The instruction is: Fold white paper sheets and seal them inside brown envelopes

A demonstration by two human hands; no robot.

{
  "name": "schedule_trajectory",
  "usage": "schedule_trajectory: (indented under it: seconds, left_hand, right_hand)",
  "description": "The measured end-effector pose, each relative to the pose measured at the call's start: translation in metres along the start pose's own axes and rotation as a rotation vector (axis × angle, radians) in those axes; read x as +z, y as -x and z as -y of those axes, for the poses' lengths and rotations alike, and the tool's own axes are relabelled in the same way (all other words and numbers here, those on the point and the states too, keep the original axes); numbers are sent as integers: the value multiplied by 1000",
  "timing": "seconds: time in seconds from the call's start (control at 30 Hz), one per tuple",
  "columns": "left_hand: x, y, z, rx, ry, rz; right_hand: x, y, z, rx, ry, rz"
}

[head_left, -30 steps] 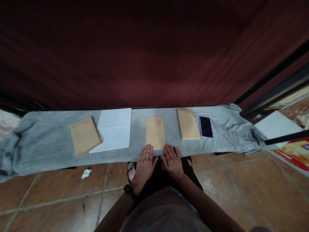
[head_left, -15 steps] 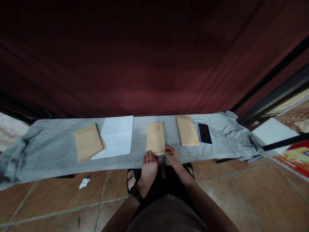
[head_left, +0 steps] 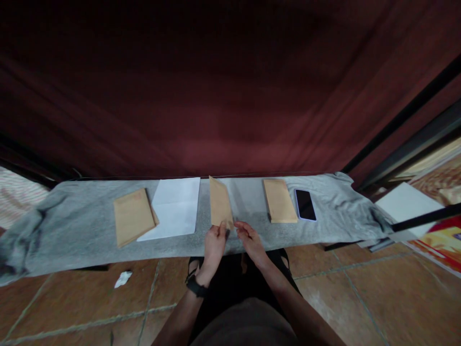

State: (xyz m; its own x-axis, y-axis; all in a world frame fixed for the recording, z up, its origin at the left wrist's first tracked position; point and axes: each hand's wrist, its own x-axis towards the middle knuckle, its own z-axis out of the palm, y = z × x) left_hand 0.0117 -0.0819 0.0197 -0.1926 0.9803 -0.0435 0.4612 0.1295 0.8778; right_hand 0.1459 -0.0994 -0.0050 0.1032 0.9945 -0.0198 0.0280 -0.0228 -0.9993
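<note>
Along the grey cloth's (head_left: 248, 192) near edge, the left hand (head_left: 215, 242) pinches the middle brown envelope (head_left: 220, 204) by its near end, seemingly to hold it tilted; the right hand (head_left: 251, 242), fingers loosely bent, sits at its near right corner, grip undeterminable. Tiled floor (head_left: 334, 298) lies near; a dark red backdrop (head_left: 223, 110) hangs far.

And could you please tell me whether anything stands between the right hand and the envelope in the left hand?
Nothing visible does: the right hand is close beside the lower right corner of the envelope.
</note>
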Motion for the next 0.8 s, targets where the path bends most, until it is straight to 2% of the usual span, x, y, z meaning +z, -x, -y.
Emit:
schedule_trajectory:
  seconds: [0.07,0.13,0.23,0.37,0.47,0.7,0.8]
  left_hand:
    - [1,-1,1,-185,404,29]
    - [7,2,3,-333,702,105]
    - [18,9,8,-481,894,201]
    - [31,15,14,-553,945,234]
    - [33,14,15,-577,868,245]
    - [30,9,14,-670,698,269]
    - [28,12,18,-694,669,313]
  right_hand:
    - [-5,3,-9,-27,110,-57]
    - [-9,4,-18,-6,138,-117]
    - [-12,3,-27,105,31,-126]
    - [-15,-2,-31,267,-130,-114]
    - [-18,-6,-31,301,-142,-127]
    - [-20,-12,-30,280,-15,-107]
    - [-22,-9,-30,194,176,-138]
